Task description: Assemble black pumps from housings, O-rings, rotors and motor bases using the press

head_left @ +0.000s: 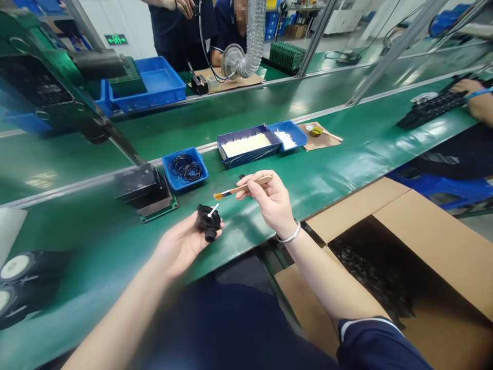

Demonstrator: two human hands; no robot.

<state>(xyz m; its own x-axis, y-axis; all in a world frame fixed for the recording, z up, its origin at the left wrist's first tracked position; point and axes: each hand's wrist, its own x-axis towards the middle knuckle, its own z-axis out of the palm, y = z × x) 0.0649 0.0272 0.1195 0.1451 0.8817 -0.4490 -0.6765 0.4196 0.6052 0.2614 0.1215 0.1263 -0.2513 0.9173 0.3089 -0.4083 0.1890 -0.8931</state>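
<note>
My left hand (184,241) is closed round a black plastic housing (210,226), round with a short pipe stub at its lower side. A thin white pin (213,209) sticks up at a slant from the housing's middle. In my right hand (269,200) is a small brush (246,187) with a wooden handle. Its orange-brown bristles point left, a little above the housing and apart from it. A small black piece shows just behind the right fingers; I cannot tell whether the hand holds it.
A blue tray of black rings (185,168), a box of cream-coloured small parts (248,145) and a tray of white pins (287,137) stand along the bench's back edge. A press (138,187) stands at left. An open carton (393,205) is at right. Other people work nearby.
</note>
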